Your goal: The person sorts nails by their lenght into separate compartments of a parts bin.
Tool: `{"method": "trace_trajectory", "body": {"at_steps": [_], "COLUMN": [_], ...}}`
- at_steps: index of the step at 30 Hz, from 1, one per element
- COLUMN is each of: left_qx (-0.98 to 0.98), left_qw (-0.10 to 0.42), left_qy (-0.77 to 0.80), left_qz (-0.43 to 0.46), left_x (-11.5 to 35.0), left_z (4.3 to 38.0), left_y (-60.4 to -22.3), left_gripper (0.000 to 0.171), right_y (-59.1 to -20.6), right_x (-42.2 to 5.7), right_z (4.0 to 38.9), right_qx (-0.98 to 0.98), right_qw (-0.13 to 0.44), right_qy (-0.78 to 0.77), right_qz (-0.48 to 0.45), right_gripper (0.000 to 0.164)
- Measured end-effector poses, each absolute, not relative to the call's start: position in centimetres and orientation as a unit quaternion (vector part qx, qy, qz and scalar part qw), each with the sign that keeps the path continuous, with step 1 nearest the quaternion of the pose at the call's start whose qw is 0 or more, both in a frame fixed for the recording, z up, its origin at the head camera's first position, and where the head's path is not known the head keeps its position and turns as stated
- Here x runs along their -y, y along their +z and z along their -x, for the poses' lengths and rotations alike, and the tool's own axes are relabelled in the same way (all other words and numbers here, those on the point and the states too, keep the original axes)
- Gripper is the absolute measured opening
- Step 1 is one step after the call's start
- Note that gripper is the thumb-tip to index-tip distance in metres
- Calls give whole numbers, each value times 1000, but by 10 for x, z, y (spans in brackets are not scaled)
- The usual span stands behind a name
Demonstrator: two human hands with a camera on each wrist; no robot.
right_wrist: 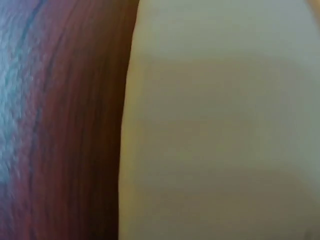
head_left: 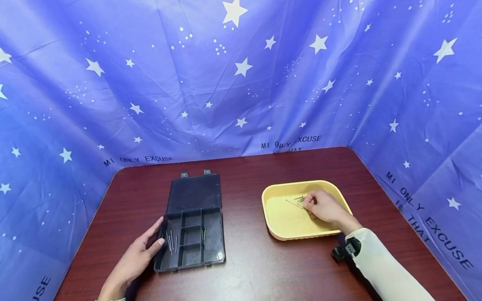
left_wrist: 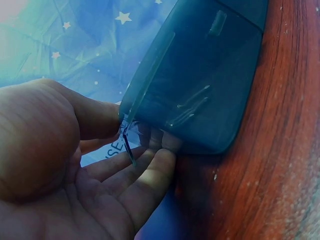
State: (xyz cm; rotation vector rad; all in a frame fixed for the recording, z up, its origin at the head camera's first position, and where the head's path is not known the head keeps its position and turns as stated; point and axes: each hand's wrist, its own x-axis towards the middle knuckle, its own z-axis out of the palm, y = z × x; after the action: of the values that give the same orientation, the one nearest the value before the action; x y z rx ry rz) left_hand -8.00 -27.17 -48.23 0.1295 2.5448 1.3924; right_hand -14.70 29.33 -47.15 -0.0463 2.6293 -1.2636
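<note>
Yellow tray (head_left: 288, 225) wall blurs across most of my right wrist view, leaving my right hand (head_left: 324, 205) out of it. From my head, that hand shows inside the tray, thumb and forefinger together over the nails (head_left: 300, 198), hiding some; I cannot tell whether they pinch one. A wide strip of table (head_left: 244, 251) separates tray from box (head_left: 213, 238), its lid (head_left: 194, 193) folded open on the far side. Other nails (head_left: 171, 242) lie in the box. My left hand (head_left: 135, 255) grips the box's left edge between thumb and fingers, forearm cut off below; my right wrist crosses the tray's near right corner.
</note>
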Motion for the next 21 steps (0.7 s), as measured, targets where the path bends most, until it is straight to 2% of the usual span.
{"method": "trace_trajectory", "body": {"at_steps": [3,7,10,21], "left_qx": [-871,-869,-868,-874], "left_qw": [119,123,122,95], "left_qy": [475,478,479,472], "left_qz": [-41,-40,-43,-58], "left_x": [272,273,273,272], "left_z": [79,79,80,80], "left_y": [-482,-482,-482,-482], "left_gripper": [68,68,68,66], "right_y": [-473,-473,-471,-455], "right_x": [-294,-294,-294,-293], "right_z": [149,152,152,150], "right_qx": [-864,-831,-825,-803], "right_qw": [139,167,169,150], "right_qy": [-484,-530,-540,-577], "right_qz": [20,12,13,11], "right_gripper": [3,19,25,26]}}
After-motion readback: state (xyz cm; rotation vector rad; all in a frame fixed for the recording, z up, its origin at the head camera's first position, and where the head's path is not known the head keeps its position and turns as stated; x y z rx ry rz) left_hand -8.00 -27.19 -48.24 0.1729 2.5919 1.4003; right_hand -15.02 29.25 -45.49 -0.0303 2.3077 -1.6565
